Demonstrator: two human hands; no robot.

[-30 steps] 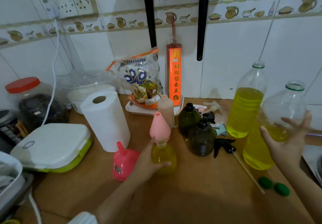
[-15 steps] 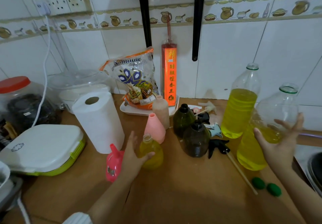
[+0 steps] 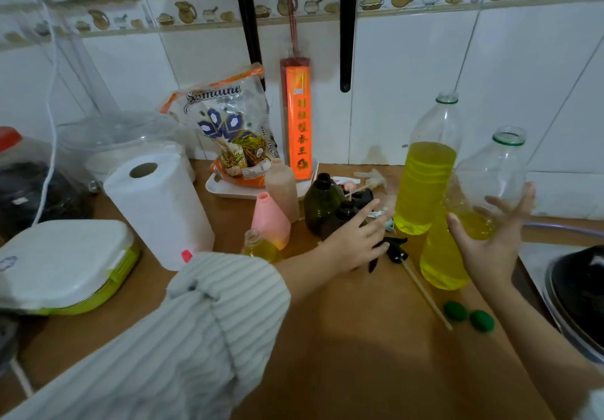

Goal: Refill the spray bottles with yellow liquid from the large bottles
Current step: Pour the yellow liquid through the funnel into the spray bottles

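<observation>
Yellow-filled large bottle (image 3: 470,217) tilted in right hand (image 3: 487,240), fingers spread round it; left hand (image 3: 356,240) open, reaching over dark spray bottles (image 3: 327,204).

I can make out lettering in only two places. On the snack bag (image 3: 225,132), which leans against the tiled wall at the far side of the counter (image 3: 359,338), a curly white brand name runs across the top; it looks like "Sosmaura", though blur leaves me unsure of several letters. A small white label low on that bag carries print too fine for me to read. Just right of the bag stands the orange incense packet (image 3: 299,119), upright against the wall, with a column of red Chinese characters down its face; the lower ones read 香 and 王.
</observation>
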